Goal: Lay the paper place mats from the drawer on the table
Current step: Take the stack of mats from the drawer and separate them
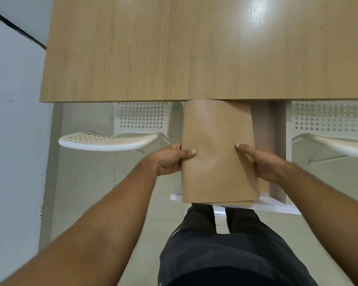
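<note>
A stack of brown paper place mats (pixel 217 153) hangs below the near edge of the wooden table (pixel 132 58), its far end tucked under the tabletop. My left hand (pixel 172 158) grips the stack's left edge, thumb on top. My right hand (pixel 260 162) grips the right edge the same way. Under the stack a white drawer (pixel 277 205) stands pulled out from beneath the table, with a brownish inner side showing to the right of the mats. The tabletop bears nothing in view.
Two white perforated chairs are pushed under the table, one at the left (pixel 112 139) and one at the right (pixel 335 141). A pale wall (pixel 12 120) runs along the left. My legs in dark trousers (pixel 225 244) stand on the tiled floor.
</note>
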{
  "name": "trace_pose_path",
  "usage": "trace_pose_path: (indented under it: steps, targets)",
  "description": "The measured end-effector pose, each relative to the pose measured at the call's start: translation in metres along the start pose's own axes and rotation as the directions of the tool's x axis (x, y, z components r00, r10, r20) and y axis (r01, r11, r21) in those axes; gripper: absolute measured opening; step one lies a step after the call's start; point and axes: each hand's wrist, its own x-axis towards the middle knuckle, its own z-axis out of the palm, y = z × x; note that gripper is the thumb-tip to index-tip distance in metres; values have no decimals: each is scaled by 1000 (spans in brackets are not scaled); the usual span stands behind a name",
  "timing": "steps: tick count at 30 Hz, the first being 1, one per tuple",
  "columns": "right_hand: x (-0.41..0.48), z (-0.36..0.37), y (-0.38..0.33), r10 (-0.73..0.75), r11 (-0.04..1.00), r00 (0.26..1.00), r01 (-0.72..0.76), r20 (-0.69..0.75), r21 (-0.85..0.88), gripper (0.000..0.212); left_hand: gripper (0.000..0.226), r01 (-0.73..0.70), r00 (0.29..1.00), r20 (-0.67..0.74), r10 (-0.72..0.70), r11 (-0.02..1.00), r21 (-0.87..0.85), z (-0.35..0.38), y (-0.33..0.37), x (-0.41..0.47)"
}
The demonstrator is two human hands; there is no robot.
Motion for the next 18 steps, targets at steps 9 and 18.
trace_pose_path:
  steps: [9,18]
  targets:
    - [-20,24,-25,-209,954,970,175,121,245,53,61,-142,987,-80,136,987,-76,-17,14,-30]
    - [-51,-5,-74,-456,818,886,452,-77,357,44,69,-357,934,25,356,934,21,27,65,-50]
